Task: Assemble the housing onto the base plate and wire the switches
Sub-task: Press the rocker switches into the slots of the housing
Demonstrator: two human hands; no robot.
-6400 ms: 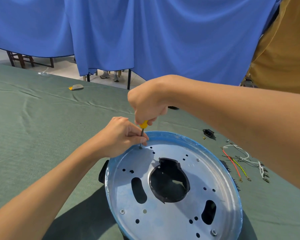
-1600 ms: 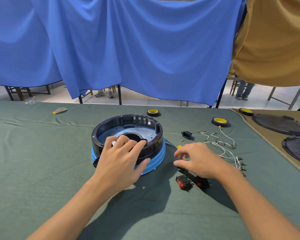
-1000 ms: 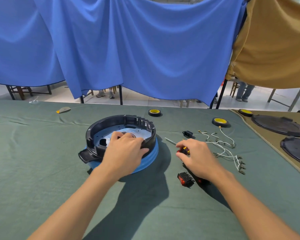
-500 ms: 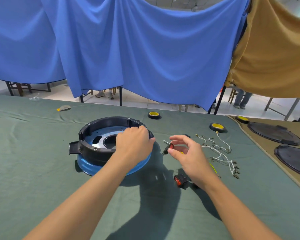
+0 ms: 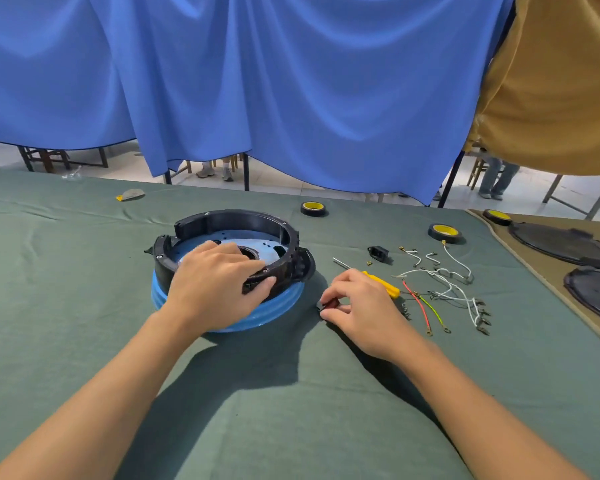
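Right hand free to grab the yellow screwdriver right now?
Probably not straight away. The right hand pinches a small switch, so its grip is taken. The screwdriver lies just beyond its knuckles, with nothing between.

LH [image 5: 215,289] grips housing [image 5: 236,218]; RH [image 5: 362,308] pinches switch [image 5: 327,304]

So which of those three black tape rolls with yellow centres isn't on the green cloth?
The rightmost black tape roll with yellow core: it sits on the tan mat; the middle roll and the left roll lie on the green tablecloth.
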